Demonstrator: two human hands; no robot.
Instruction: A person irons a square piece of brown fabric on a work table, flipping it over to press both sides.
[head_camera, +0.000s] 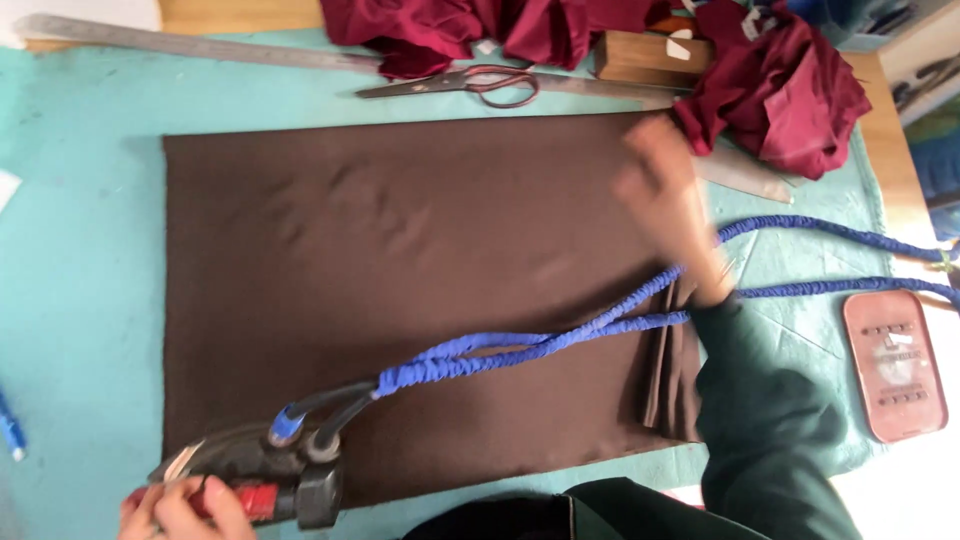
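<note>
Iron (255, 470), gripped by its red handle in the left hand (185, 508), sits on brown cloth (400, 290) ahead of it; the blurred, spread right hand (665, 200) smooths cloth, so pressing seems underway, needing a flat layer.

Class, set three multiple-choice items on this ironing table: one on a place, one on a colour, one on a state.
1. Where do the scissors lie?
A. beyond the brown cloth's far edge
B. on the iron
C. in a hand

2. What colour is the covered hose on the iron?
A. red
B. blue
C. white

3. What is the left hand doing?
A. resting flat
B. gripping the iron's handle
C. holding scissors

Answers: 1 A, they lie past the brown cloth; 2 B, its sleeve is blue; 3 B, fingers wrap the handle.
</note>
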